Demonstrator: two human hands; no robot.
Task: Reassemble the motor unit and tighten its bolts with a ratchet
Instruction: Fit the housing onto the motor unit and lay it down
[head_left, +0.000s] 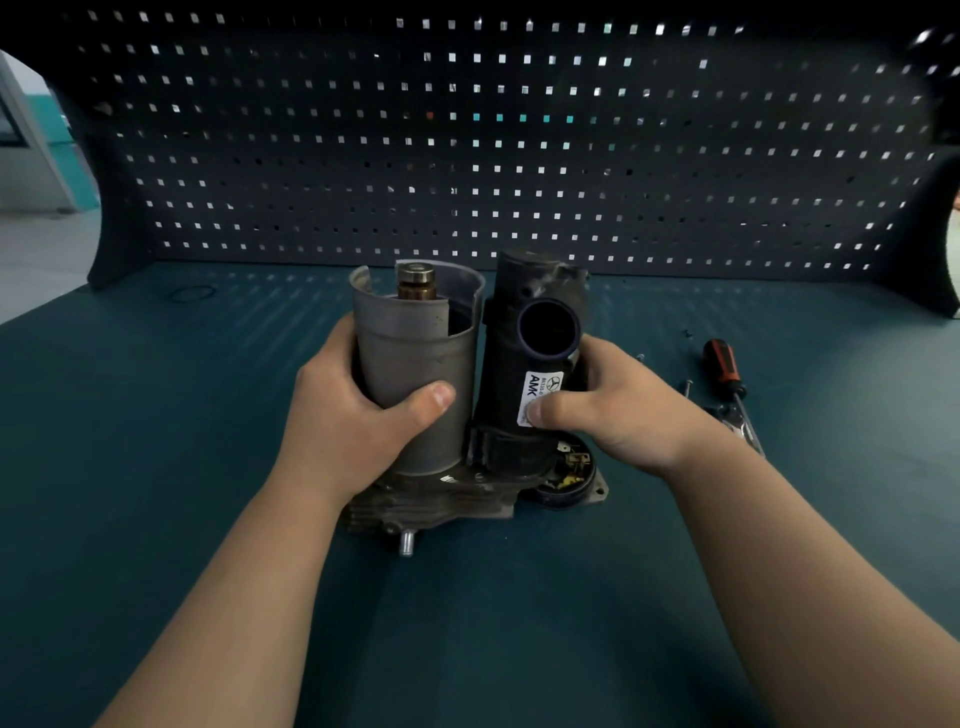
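Observation:
The motor unit stands upright on the teal bench in the head view, on a ribbed metal base (441, 501). Its grey motor can (415, 343) is open at the top, with a brass shaft end (415, 283) showing inside. My left hand (353, 415) grips the can from the left, thumb across its front. Beside the can rises a black housing (530, 332) with a round port and a white label. My right hand (608, 405) holds that housing from the right, thumb on the label. Exposed wiring (571, 467) shows at the base.
A screwdriver with an orange-and-black handle (722, 369) lies on the bench to the right, next to a wrench-like tool (740, 423) and a long bolt (687, 387). A thin ring (192, 293) lies far left. A dark pegboard (493, 156) walls the back.

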